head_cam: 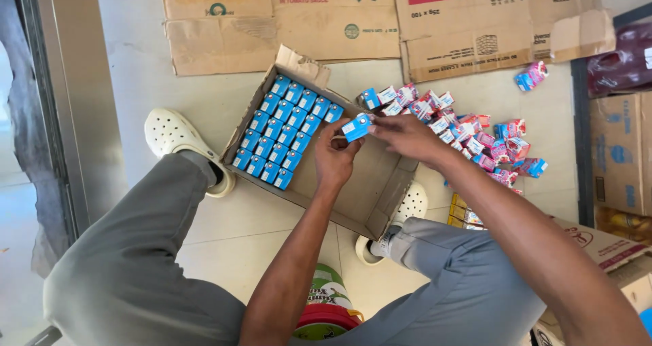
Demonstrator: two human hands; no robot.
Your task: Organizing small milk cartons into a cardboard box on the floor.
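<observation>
- Blue, with a white end, the small carton [356, 126] is held by both hands above the open cardboard box [380, 183], just past the last row packed inside
- left hand [335, 157] reaches up from below, its fingers curled round the lower left side of the small carton, pinching it
- right hand [406, 135] comes in from the right, its fingertips closed on the right end of the same carton
- cardboard box lies on the pale tiled floor [231, 237] between the person's feet, its left half filled with neat rows of packed blue cartons [285, 132] standing on end, its right half bare brown card
- loose pile of small cartons [468, 135], blue, pink and white, lies on the floor just beyond the box's right edge, near the right hand; one stray carton [531, 76] sits apart, farther up and to the right
- cream perforated clogs are on both feet: the left clog [180, 142] touches the box's left wall, the right clog [401, 217] sits against its lower right corner
- grey trousers [136, 264] cover both bent knees in the foreground
- flattened cardboard sheets [326, 20] lie on the floor past the box
- round tub with a red rim [326, 312] shows between the knees, partly hidden by the left forearm
</observation>
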